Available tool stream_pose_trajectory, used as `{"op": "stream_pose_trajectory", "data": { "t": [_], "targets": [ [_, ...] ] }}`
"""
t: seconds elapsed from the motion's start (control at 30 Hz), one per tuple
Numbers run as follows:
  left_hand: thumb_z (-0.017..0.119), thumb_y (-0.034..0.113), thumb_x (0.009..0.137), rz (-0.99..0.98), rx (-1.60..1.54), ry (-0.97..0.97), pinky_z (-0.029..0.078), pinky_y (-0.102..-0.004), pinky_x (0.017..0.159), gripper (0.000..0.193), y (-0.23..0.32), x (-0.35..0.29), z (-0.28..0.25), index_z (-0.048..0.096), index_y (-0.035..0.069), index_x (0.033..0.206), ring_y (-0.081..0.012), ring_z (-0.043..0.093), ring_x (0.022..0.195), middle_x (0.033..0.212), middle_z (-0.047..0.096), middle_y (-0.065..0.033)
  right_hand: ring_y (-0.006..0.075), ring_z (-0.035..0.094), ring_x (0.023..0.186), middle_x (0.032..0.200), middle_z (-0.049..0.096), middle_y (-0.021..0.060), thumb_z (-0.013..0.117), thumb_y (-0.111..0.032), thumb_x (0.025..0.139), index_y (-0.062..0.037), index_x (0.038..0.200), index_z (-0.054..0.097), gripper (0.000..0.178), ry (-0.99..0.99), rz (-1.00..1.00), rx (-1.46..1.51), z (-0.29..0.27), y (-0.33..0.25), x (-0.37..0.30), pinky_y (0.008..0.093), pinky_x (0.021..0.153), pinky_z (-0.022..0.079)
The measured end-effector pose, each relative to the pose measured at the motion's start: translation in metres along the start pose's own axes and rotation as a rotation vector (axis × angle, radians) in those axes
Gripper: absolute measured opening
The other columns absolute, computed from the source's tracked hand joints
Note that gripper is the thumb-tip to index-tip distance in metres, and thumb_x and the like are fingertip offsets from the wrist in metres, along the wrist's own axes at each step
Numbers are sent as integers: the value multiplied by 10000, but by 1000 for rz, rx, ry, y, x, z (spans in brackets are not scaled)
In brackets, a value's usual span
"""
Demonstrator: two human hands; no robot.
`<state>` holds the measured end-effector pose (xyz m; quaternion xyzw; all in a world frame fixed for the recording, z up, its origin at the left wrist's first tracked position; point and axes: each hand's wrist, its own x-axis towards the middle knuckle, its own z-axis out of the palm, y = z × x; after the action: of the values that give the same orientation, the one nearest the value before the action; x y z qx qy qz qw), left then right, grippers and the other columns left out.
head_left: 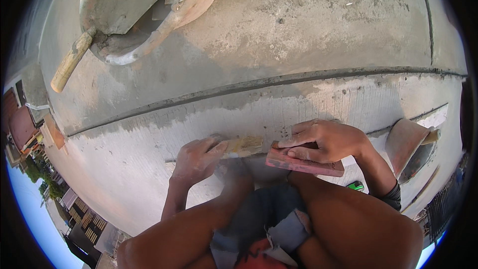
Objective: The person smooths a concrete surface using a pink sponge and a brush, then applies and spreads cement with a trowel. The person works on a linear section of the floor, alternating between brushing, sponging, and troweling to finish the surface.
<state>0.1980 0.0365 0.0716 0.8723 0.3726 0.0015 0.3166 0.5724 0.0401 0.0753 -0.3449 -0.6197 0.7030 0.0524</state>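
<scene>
My right hand (326, 142) is closed on a reddish wooden float (306, 163), a flat block with a raised grip, held in front of my knees. To its left, my left hand (196, 159) closes around one end of a short, pale yellowish piece (245, 145) with a worn, flat end. Whether that is a brush or a strip of wood I cannot make out. Both hands are low over the pale, damp-streaked concrete (149, 157). A small gap separates the piece from the float.
A trowel (73, 62) with a wooden handle lies in a cement-smeared basin (122, 59) at the far left. At right is a reddish container (406, 142) holding a wooden-handled tool. A dark groove (259, 83) crosses the concrete. Something green (356, 186) lies below my right forearm.
</scene>
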Motion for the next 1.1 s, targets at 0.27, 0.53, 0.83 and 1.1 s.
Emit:
{"op": "stream_pose_trajectory", "data": {
  "t": [0.27,0.53,0.83,1.1],
  "targets": [
    [654,136,979,-407,-378,40,562,-467,765,268,24,22,40,627,22,1220,-414,697,868,993,701,-213,315,610,842,979,603,170,588,-161,1031,-61,1433,596,414,722,-95,78,69,14,30,406,765,508],
    [603,172,1022,-620,-516,-72,521,-522,812,400,54,42,51,481,-7,1358,-508,671,949,996,693,-297,271,514,781,997,551,162,573,-151,1044,41,1521,456,528,1198,-178,-101,85,36,58,380,717,467],
    [612,186,1005,-586,-583,-120,501,-539,759,455,58,32,62,454,9,1394,-507,654,861,930,683,-282,300,578,847,1004,561,186,599,-130,1005,40,1478,518,510,1196,-3,-12,66,24,84,393,767,513],
    [615,265,1051,-902,-1214,278,403,-262,480,307,41,25,66,465,54,1216,-66,478,553,783,549,-23,278,642,814,1011,586,134,699,-168,936,-116,1404,630,476,773,-81,-412,105,54,24,393,670,574]
  ]
}}
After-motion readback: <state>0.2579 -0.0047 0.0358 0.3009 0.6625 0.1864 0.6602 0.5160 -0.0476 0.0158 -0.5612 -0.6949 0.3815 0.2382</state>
